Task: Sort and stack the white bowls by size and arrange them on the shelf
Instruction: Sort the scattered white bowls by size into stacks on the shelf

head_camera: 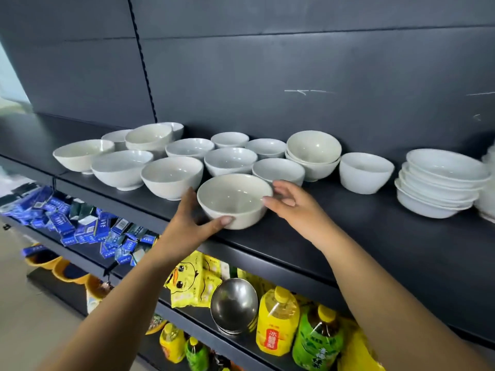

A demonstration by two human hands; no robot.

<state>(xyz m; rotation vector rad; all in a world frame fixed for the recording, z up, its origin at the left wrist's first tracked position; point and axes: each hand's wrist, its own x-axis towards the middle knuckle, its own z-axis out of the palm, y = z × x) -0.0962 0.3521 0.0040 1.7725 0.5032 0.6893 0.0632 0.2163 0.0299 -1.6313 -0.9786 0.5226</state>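
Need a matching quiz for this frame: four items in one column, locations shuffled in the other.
1. front bowl
2. stack of shallow bowls
3. steel bowl
4. blue boxes

A. beside the yellow bottle
B. far right of the bowl shelf
C. between the left hand and right hand
D. lower shelf, far left

Pairs: 1-C, 2-B, 3-A, 4-D

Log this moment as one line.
left hand: grips front bowl | right hand: touches its rim | shelf: bowl near front edge
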